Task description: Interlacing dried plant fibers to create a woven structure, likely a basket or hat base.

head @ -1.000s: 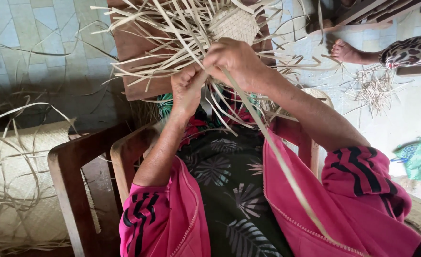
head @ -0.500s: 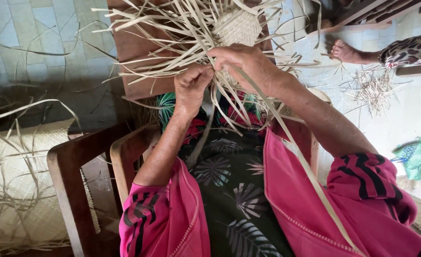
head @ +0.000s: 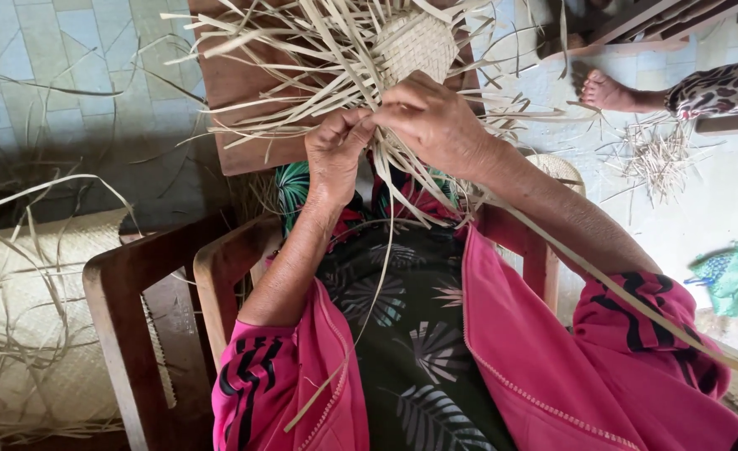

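A half-woven piece of pale dried leaf strips (head: 415, 46) is held up over my lap, its loose ends fanning out on all sides. My left hand (head: 334, 154) pinches several strips at its lower edge. My right hand (head: 436, 121) grips the woven part and the strips just beside the left hand, fingers curled closed. One long strip (head: 603, 280) runs from my right hand down across my right forearm. Both sleeves are pink with black stripes.
I sit in a wooden chair (head: 127, 292) with armrests. A brown board (head: 235, 92) lies beyond the weave on the tiled floor. A woven mat and loose strips (head: 27, 309) are at left. Another person's bare foot (head: 607, 90), a strip pile (head: 657, 154) and green cloth (head: 732, 276) are at right.
Both hands have edged slightly together and upward on the weave; the left hand's fingers have closed tighter on the strips. The long strip still trails over my right arm.
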